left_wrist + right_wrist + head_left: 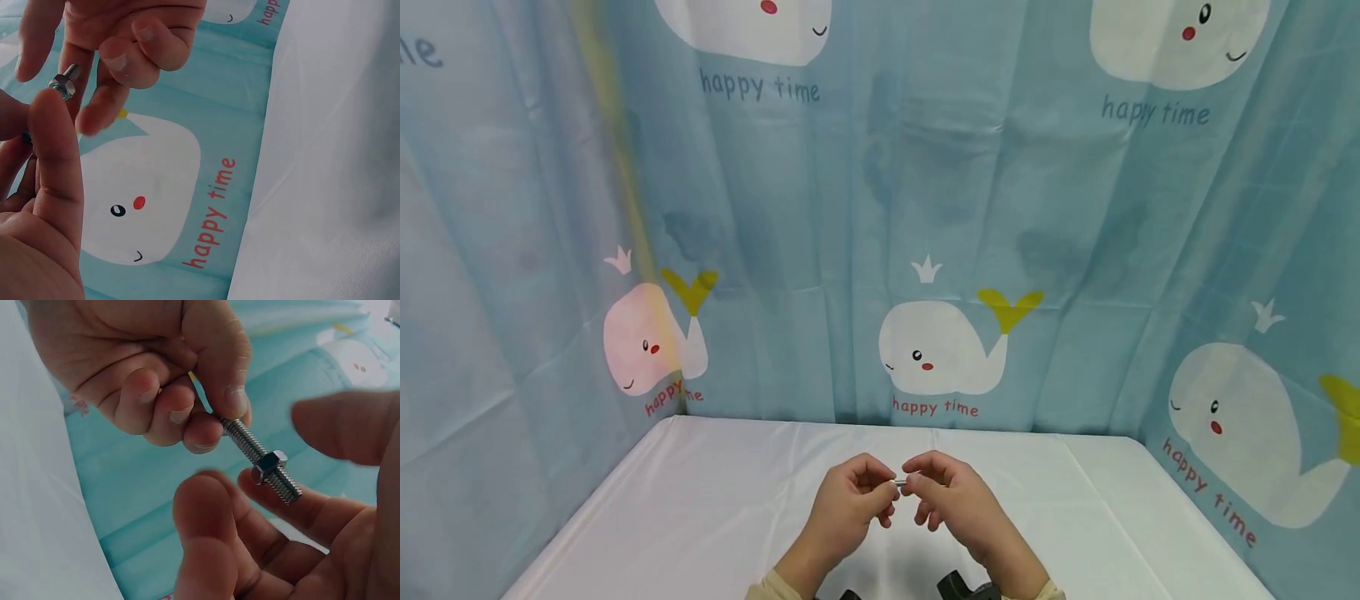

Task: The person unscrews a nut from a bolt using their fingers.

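Observation:
A threaded metal bolt (247, 440) carries a hex nut (270, 464) partway along its shank, with bare thread showing on both sides of the nut. My left hand (853, 504) pinches the bolt's other end between thumb and fingers, which hide that end. Around the nut, my right hand (951, 500) has its fingers spread apart. In the right wrist view its thumb and nearest finger stand clear of the nut, while one fingertip lies behind the threaded tip; contact there cannot be told. The left wrist view shows the nut (62, 86) just past my left thumb.
Both hands are above a table with a white cloth (700, 500). Blue curtains (925, 208) printed with whales stand behind it and at both sides. Dark wrist-worn devices (966, 586) show at the bottom edge, by beige sleeves (772, 587).

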Motion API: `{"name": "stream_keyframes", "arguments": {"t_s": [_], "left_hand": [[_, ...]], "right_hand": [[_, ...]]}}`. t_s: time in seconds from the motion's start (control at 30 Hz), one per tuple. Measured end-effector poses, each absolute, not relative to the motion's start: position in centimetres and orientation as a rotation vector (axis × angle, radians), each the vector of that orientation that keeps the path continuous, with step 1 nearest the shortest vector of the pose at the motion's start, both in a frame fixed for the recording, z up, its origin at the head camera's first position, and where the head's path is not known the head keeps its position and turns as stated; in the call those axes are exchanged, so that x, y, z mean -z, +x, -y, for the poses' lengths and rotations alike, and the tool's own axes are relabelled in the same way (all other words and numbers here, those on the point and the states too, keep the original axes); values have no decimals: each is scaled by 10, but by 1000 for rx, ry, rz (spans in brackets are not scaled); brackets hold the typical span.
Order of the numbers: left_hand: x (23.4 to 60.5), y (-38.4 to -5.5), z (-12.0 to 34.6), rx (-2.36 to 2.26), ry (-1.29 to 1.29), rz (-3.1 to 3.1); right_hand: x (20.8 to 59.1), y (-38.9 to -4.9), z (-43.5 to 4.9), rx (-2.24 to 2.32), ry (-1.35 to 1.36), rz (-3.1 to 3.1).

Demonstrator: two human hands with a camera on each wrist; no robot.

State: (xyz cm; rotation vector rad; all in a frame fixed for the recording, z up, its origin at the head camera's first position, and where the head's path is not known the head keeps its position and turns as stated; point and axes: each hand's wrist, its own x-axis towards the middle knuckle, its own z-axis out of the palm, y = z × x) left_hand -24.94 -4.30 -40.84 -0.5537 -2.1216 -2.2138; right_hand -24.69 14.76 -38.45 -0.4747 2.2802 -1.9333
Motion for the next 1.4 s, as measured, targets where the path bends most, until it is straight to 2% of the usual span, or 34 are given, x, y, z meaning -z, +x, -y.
{"name": "stream_keyframes", "arguments": {"t_s": [1.4], "left_hand": [[407,-248,43,2278,-631,2062]], "right_hand": [[382,-244,-145,1881,-427,-2383]]}}
